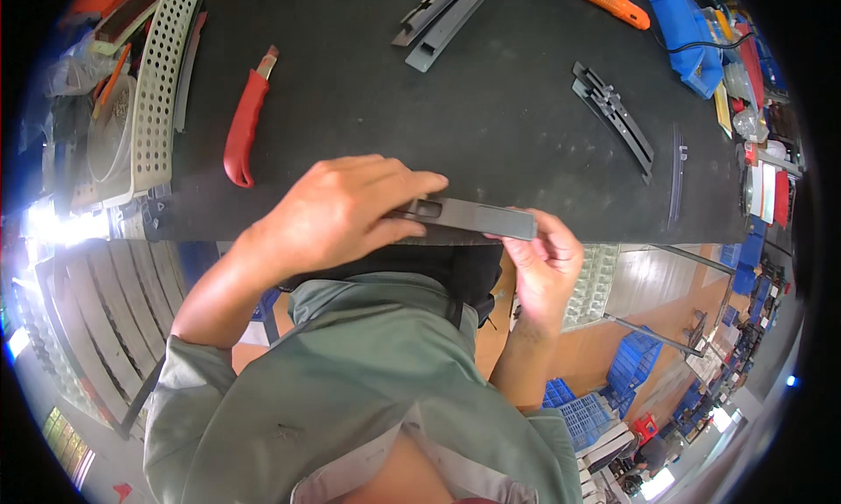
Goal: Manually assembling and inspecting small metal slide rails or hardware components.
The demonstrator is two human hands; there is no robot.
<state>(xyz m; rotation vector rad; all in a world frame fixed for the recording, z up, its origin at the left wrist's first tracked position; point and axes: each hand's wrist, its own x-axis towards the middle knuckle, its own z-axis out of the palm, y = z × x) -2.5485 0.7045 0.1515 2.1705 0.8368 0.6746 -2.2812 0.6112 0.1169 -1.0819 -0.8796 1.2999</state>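
A long, narrow dark grey part (486, 219) with a recess near its left end is held level over the table's near edge. My left hand (337, 206) is closed around its left end, thumb below and fingers above. The right end rests between the thumb and fingers of my right hand (545, 254). A red-handled utility knife (245, 127) lies on the black table to the left. Over to the right lies a dark slotted strip assembly (613, 118), apart from both hands.
Several dark strips (451, 17) lie at the far side of the black table (350, 83). A white perforated basket (162, 92) stands at the left. An orange-handled tool (613, 2) and a blue bin (688, 39) are far right. Thin dark strips (677, 175) lie near the right edge.
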